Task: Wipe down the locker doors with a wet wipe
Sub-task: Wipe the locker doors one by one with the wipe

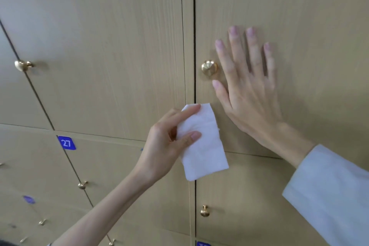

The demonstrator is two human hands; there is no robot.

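1. Left hand (165, 142) pinches the wet wipe (201, 144) just off the seam, beside the locker door (299, 6).
2. Right hand (249, 86) lies flat, fingers straight, braced next to the brass knob (209, 67).
3. Risk: that loose pinch may let the wipe slip.

A: Non-task items in view?
B: Brass knob (209, 67) straight ahead of me, round, face-on. Second knob (22, 65) far left, seen side-on. Two smaller knobs lower: one (82, 185) left, one (204, 211) ctr-right.
A: Labels?
B: Blue tag "27" (66, 143), white digits, lower left. Another blue tag (29, 199) below it, too blurred to read.
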